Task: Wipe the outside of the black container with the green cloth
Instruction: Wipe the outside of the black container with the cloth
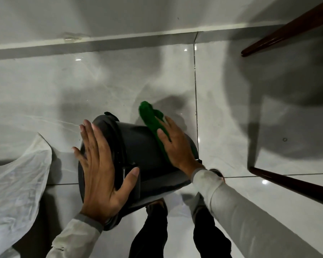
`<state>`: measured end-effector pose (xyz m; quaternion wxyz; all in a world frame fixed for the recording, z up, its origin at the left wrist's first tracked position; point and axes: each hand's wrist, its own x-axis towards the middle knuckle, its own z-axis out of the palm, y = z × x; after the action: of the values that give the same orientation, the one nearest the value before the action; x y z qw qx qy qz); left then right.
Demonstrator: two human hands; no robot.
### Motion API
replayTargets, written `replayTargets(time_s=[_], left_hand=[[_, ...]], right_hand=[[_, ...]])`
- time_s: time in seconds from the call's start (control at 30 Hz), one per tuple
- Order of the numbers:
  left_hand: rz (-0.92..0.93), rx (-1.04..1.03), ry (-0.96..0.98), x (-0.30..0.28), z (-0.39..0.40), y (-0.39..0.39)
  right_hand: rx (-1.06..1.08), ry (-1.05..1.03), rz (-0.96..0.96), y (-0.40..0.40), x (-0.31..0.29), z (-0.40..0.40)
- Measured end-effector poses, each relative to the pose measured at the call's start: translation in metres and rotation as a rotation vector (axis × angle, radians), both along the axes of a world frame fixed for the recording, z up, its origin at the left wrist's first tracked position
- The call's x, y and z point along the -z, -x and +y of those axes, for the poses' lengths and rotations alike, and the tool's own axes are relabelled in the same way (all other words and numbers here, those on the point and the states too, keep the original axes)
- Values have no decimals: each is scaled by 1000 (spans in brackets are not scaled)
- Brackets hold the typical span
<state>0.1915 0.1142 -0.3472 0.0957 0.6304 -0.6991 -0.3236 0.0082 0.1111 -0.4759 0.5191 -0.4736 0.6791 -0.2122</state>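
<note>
The black container (138, 146) lies tipped on its side on the tiled floor, its mouth toward the left. My left hand (101, 170) lies flat with fingers spread over the container's rim end, steadying it. My right hand (177, 146) presses the green cloth (153, 121) against the container's upper right side. The cloth sticks out past my fingers toward the far side; part of it is hidden under my palm.
A crumpled white plastic sheet (17, 183) lies on the floor at the left. Dark wooden furniture legs (287, 28) (291, 183) stand at the right. A wall with a skirting (101, 38) runs along the back. My dark-trousered legs (175, 235) are below the container.
</note>
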Motion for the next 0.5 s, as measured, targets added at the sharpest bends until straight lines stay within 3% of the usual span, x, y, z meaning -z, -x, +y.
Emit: replayTargets(time_s=[0.2, 0.4, 0.5], left_hand=[[-17, 84, 10, 3, 3, 6], [-30, 119, -11, -1, -1, 4], [-31, 153, 10, -3, 5, 7]], right_hand=[[167, -200, 24, 40, 44, 34], [178, -100, -59, 13, 13, 29], [76, 19, -157, -12, -25, 17]])
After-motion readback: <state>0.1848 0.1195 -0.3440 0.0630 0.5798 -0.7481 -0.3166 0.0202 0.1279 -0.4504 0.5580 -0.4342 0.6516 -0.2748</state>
